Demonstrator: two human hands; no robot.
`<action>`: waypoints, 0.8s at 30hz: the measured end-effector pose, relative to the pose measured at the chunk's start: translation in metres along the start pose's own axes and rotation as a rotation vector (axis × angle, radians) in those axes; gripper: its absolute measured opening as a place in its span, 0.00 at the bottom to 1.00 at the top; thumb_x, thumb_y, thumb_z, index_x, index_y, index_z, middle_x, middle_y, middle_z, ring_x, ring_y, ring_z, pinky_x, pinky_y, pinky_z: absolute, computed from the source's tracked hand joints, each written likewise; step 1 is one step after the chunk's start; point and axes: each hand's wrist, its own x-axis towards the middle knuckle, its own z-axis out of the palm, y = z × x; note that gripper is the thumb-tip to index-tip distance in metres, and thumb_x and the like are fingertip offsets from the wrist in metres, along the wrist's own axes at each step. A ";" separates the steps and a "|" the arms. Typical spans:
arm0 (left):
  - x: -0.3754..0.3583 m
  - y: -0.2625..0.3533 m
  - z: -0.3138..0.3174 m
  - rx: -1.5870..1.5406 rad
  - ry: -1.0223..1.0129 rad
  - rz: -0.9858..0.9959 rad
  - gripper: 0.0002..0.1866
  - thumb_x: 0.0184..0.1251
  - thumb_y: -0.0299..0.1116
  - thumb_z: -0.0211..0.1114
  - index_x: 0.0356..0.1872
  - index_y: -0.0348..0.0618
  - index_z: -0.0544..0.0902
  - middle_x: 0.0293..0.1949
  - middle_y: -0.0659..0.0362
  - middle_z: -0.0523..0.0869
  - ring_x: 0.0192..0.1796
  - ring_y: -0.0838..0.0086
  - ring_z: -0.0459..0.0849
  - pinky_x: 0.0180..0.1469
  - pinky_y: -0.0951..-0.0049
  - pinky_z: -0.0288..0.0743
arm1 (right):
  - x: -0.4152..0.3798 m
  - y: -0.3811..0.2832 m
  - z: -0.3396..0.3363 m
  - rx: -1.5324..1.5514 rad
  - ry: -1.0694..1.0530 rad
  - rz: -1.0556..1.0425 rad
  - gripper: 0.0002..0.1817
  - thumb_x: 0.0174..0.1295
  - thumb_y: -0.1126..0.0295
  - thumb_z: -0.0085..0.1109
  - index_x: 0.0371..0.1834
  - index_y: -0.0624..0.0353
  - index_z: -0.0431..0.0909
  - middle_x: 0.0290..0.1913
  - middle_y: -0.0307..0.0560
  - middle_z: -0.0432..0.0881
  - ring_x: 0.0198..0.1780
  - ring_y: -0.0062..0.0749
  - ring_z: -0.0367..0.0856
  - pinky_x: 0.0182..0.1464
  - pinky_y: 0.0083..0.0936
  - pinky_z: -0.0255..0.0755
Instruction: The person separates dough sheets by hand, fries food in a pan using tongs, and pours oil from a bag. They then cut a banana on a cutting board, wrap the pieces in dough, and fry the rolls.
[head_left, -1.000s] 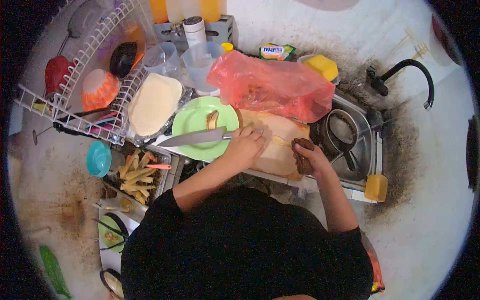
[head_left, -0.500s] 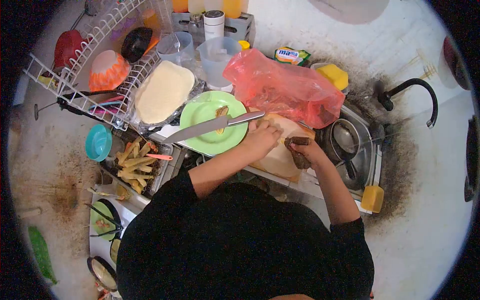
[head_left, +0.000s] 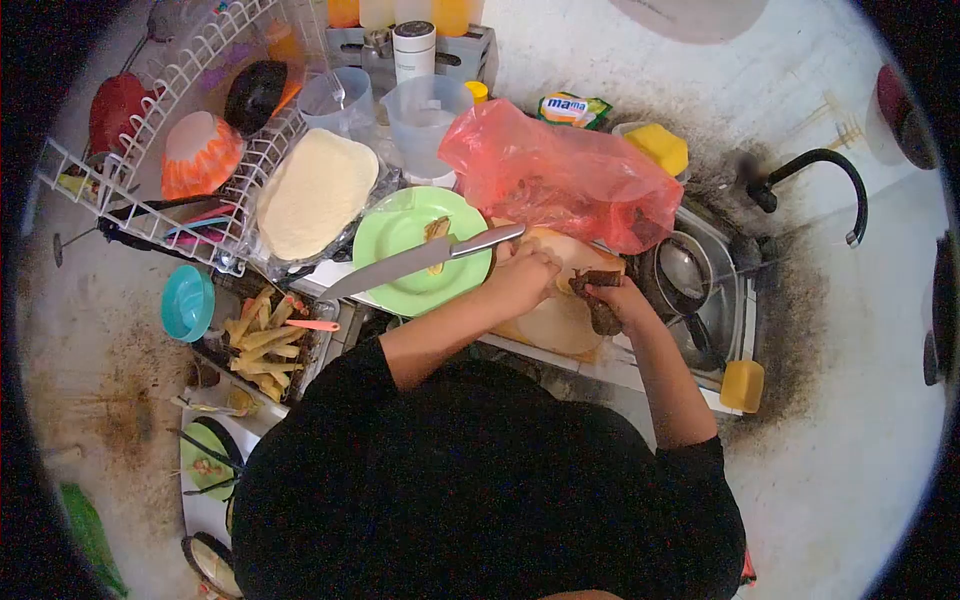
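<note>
My right hand grips a dark brown, soft-looking piece resembling a blackened banana peel, with a flap across its top. A small pale yellow bit shows at its left side. Beside it my left hand has curled fingers over the wooden cutting board; what they pinch, if anything, is hidden. A large knife lies across the green plate, its handle just above my left hand. Under the blade on that plate is a yellow-brown piece.
Behind the board lies a red plastic bag. To the right are a sink with a pan and a black faucet. On the left stand a dish rack, a pale flat slab and a tray with pale yellow strips.
The whole view has shifted slightly. My fingers and the dark brown piece have moved a little against each other; its top flap looks wider now. The knife stays on the plate.
</note>
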 end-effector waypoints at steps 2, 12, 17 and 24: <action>0.001 -0.001 0.000 -0.027 0.002 0.019 0.20 0.47 0.40 0.66 0.44 0.50 0.78 0.45 0.62 0.77 0.51 0.65 0.69 0.46 0.53 0.53 | 0.001 -0.001 -0.001 -0.020 0.000 0.066 0.14 0.48 0.75 0.61 0.40 0.61 0.76 0.35 0.40 0.80 0.35 0.27 0.77 0.39 0.25 0.69; 0.010 -0.004 0.001 -0.083 -0.027 0.080 0.22 0.46 0.41 0.66 0.44 0.48 0.78 0.44 0.58 0.77 0.56 0.60 0.66 0.56 0.53 0.56 | 0.003 0.001 0.005 -0.020 0.049 0.036 0.09 0.48 0.73 0.61 0.33 0.62 0.77 0.26 0.40 0.78 0.26 0.26 0.73 0.28 0.24 0.67; 0.018 -0.010 0.023 -0.065 0.004 0.095 0.18 0.46 0.44 0.65 0.40 0.50 0.80 0.41 0.59 0.78 0.54 0.62 0.67 0.51 0.50 0.53 | 0.008 0.008 -0.002 -0.077 0.051 0.140 0.15 0.47 0.75 0.60 0.40 0.63 0.76 0.36 0.42 0.79 0.35 0.28 0.77 0.38 0.25 0.70; 0.017 -0.006 0.018 -0.045 0.021 0.021 0.14 0.44 0.44 0.66 0.34 0.53 0.82 0.36 0.63 0.79 0.50 0.67 0.69 0.47 0.50 0.53 | 0.001 0.010 -0.006 -0.066 0.075 0.152 0.13 0.48 0.73 0.58 0.38 0.63 0.77 0.33 0.43 0.80 0.33 0.27 0.77 0.36 0.24 0.69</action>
